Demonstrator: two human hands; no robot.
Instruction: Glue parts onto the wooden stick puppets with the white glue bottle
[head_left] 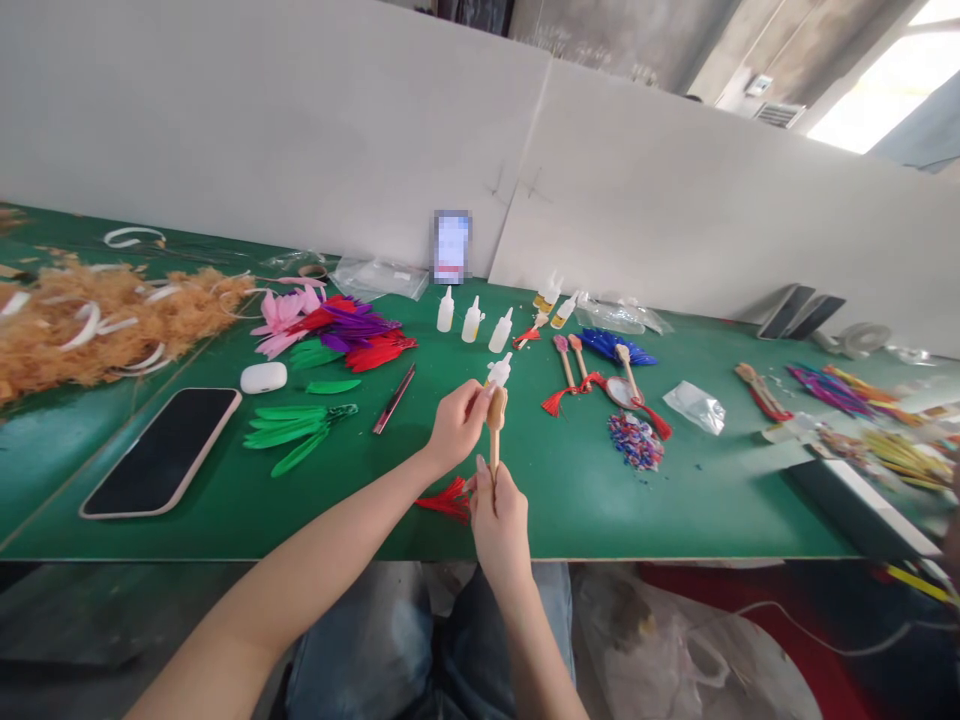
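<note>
Near the front middle of the green table, my right hand (pixel 501 508) is closed round the handle of a wooden stick (pixel 496 420) with a wider, rounded top, held upright. A red tassel (pixel 448 499) lies beside this hand on its left. My left hand (pixel 459 422) is closed at the white glue bottle (pixel 499 371), just behind the top of the stick; its fingertips are partly hidden there. Three more white bottles (pixel 472 320) stand farther back. To the right lie wooden sticks with red tassels (pixel 568 368) and a pile of coloured beads (pixel 636 441).
A black phone (pixel 161 452), white case (pixel 263 377), green feathers (pixel 289 428), red-purple feathers (pixel 360 328) and a cutter (pixel 394 398) lie left. A lit phone (pixel 451 246) leans on the back board. A dark box (pixel 862 505) sits right.
</note>
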